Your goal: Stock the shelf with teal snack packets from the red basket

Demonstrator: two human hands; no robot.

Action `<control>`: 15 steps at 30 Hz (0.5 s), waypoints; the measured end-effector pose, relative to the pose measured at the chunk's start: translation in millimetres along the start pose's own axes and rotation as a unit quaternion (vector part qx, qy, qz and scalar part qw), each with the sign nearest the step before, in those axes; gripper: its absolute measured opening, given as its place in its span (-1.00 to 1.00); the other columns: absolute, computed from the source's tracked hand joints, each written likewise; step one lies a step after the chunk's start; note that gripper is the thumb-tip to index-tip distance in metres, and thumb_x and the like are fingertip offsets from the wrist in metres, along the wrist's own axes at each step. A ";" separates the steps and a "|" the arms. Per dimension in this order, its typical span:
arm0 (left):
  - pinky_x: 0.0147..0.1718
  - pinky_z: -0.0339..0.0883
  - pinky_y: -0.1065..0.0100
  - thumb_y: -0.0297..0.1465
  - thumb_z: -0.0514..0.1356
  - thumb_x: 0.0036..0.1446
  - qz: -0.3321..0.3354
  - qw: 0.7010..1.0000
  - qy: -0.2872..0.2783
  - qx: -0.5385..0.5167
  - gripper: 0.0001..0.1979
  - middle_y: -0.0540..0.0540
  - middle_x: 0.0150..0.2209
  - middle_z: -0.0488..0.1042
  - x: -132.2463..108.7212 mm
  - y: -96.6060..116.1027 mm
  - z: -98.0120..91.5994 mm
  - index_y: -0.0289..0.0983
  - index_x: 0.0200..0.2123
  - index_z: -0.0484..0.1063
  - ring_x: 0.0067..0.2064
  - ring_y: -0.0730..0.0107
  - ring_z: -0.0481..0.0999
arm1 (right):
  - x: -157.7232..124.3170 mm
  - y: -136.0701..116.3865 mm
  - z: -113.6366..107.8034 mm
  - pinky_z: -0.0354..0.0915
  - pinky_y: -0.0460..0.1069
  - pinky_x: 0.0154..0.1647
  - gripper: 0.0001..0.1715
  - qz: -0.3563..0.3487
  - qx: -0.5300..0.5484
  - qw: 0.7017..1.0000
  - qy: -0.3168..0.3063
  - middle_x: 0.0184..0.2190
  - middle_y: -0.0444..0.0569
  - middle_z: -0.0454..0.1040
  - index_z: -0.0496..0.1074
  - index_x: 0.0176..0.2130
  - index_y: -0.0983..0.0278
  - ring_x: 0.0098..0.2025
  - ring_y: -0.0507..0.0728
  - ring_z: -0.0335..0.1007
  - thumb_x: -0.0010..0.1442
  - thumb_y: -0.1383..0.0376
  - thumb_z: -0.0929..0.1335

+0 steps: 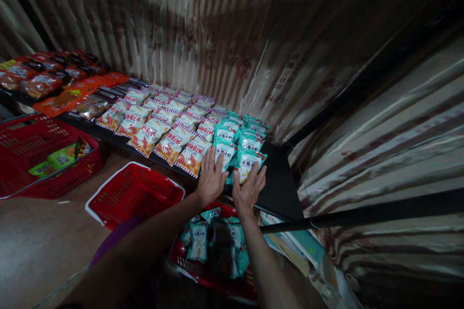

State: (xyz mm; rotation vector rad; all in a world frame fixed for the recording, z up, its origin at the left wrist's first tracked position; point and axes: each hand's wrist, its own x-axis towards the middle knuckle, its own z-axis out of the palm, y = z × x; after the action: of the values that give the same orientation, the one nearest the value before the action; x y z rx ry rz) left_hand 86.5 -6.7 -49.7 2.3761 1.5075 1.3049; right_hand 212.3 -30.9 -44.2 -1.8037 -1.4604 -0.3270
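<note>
Teal snack bags (250, 142) stand in two columns near the right end of a black shelf (279, 178). My left hand (212, 176) lies with fingers spread against the front bag of the left column. On the front bag of the right column (248, 161) rests my right hand (250, 186), its fingers apart. White-and-red snack bags (174, 142) fill several rows just left of the teal ones. Below my forearms, a red basket (188, 268) holds more teal bags (198, 241).
A red basket with a white rim (134, 193) sits on the floor (43, 246). Another red basket (72, 178) at the left holds green packets (63, 157). Orange packages (79, 91) lie on the shelf's left part. A black pole (362, 215) crosses at the right, before pleated curtains (217, 34).
</note>
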 end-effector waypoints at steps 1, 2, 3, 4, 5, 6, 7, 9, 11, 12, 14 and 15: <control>0.20 -0.05 -0.14 -0.28 -0.03 0.24 0.002 1.000 0.000 0.002 -0.40 -0.42 0.34 -0.23 0.0 0.5 -0.9 -0.39 0.27 -0.11 0.36 -0.01 -0.31 | -0.2 -0.1 -0.3 0.00 0.38 0.13 -0.16 0.000 -0.001 1.000 0.001 0.30 0.39 -0.15 -0.10 0.30 0.36 0.30 0.42 -0.18 0.22 -0.04 0.16; 0.20 -0.05 -0.13 -0.27 -0.03 0.24 0.003 1.000 0.001 0.004 -0.40 -0.43 0.33 -0.23 0.1 1.1 -1.8 -0.40 0.27 -0.09 0.36 -0.02 -0.30 | -0.4 -0.1 -0.6 0.00 0.37 0.14 -0.15 -0.001 -0.001 1.000 0.003 0.30 0.39 -0.15 -0.08 0.30 0.37 0.30 0.42 -0.18 0.22 -0.05 0.16; 0.20 -0.05 -0.12 -0.26 -0.02 0.23 0.003 1.000 0.002 0.006 -0.40 -0.43 0.33 -0.22 0.2 1.7 -2.7 -0.41 0.26 -0.08 0.36 -0.02 -0.30 | -0.6 0.0 -0.8 0.00 0.37 0.14 -0.15 -0.003 -0.002 1.000 0.003 0.30 0.39 -0.16 -0.07 0.29 0.37 0.30 0.41 -0.18 0.21 -0.05 0.17; 0.21 -0.06 -0.12 -0.26 -0.02 0.23 0.002 1.000 0.003 0.008 -0.39 -0.44 0.33 -0.21 0.4 2.2 -3.4 -0.41 0.26 -0.07 0.36 -0.02 -0.29 | -0.7 0.2 -1.0 0.00 0.36 0.14 -0.14 -0.005 -0.002 1.000 0.002 0.30 0.39 -0.16 -0.05 0.29 0.37 0.31 0.41 -0.18 0.20 -0.06 0.18; 0.21 -0.06 -0.12 -0.25 -0.01 0.22 0.002 1.000 0.005 0.010 -0.39 -0.44 0.33 -0.21 0.5 2.7 -4.2 -0.41 0.26 -0.07 0.36 -0.02 -0.29 | -0.9 0.5 -1.1 0.00 0.36 0.14 -0.14 -0.007 -0.001 1.000 0.001 0.30 0.39 -0.16 -0.05 0.29 0.37 0.31 0.41 -0.19 0.20 -0.06 0.18; 0.21 -0.06 -0.12 -0.24 -0.01 0.22 0.000 1.000 0.006 0.011 -0.38 -0.43 0.33 -0.20 0.6 3.0 -4.9 -0.40 0.26 -0.07 0.36 -0.02 -0.28 | -1.1 0.8 -1.3 0.00 0.37 0.14 -0.14 -0.009 -0.001 1.000 0.000 0.30 0.39 -0.16 -0.04 0.29 0.37 0.31 0.41 -0.19 0.20 -0.06 0.19; 0.21 -0.06 -0.12 -0.24 0.00 0.22 -0.001 1.000 0.008 0.011 -0.38 -0.42 0.33 -0.20 0.6 3.1 -5.6 -0.39 0.26 -0.07 0.36 -0.02 -0.27 | -1.2 1.2 -1.5 0.00 0.38 0.14 -0.14 -0.010 0.000 1.000 0.000 0.30 0.38 -0.17 -0.04 0.29 0.36 0.31 0.41 -0.20 0.20 -0.06 0.19; 0.21 -0.06 -0.12 -0.24 0.00 0.21 -0.001 1.000 0.011 0.012 -0.37 -0.39 0.34 -0.20 0.5 3.1 -7.2 -0.37 0.27 -0.08 0.36 -0.02 -0.26 | -1.6 1.6 -2.4 0.01 0.39 0.14 -0.16 -0.013 0.000 1.000 0.002 0.31 0.37 -0.17 -0.04 0.29 0.34 0.31 0.41 -0.21 0.20 -0.05 0.20; 0.20 -0.06 -0.13 -0.24 0.01 0.20 0.000 1.000 0.011 0.011 -0.36 -0.37 0.34 -0.20 0.2 2.9 -9.3 -0.35 0.28 -0.09 0.36 -0.02 -0.25 | -1.9 1.1 -4.2 0.01 0.40 0.14 -0.18 -0.020 -0.001 1.000 0.012 0.31 0.36 -0.16 -0.03 0.29 0.33 0.32 0.41 -0.21 0.21 -0.02 0.20; 0.20 -0.06 -0.13 -0.25 0.00 0.20 0.001 1.000 0.011 0.010 -0.37 -0.36 0.34 -0.20 0.1 2.7 -10.7 -0.35 0.28 -0.09 0.36 -0.02 -0.26 | -2.1 0.1 -5.6 0.01 0.40 0.14 -0.21 -0.026 -0.002 0.999 0.018 0.31 0.35 -0.15 -0.03 0.28 0.32 0.32 0.41 -0.21 0.22 0.00 0.20; 0.20 -0.05 -0.14 -0.29 -0.01 0.20 0.003 1.000 0.009 0.010 -0.39 -0.35 0.34 -0.20 -0.7 2.3 -14.5 -0.34 0.27 -0.08 0.36 -0.01 -0.27 | -2.7 -4.0 -9.2 0.00 0.39 0.15 -0.27 -0.044 -0.001 0.998 0.033 0.31 0.32 -0.12 -0.03 0.28 0.32 0.33 0.38 -0.20 0.25 0.05 0.18; 0.20 -0.05 -0.13 -0.32 -0.01 0.21 0.005 1.000 0.007 0.010 -0.41 -0.35 0.34 -0.19 -1.4 2.0 -16.9 -0.34 0.27 -0.07 0.36 0.00 -0.28 | -3.1 -7.5 -11.2 0.00 0.38 0.17 -0.30 -0.056 0.002 0.998 0.040 0.31 0.31 -0.10 -0.03 0.28 0.32 0.33 0.36 -0.20 0.26 0.09 0.17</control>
State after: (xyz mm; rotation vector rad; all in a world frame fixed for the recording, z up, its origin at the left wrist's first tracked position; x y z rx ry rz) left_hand 76.5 -15.2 -38.8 2.3962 1.5216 1.3161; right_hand 207.5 -40.6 -35.7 -1.6897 -1.5075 -0.4460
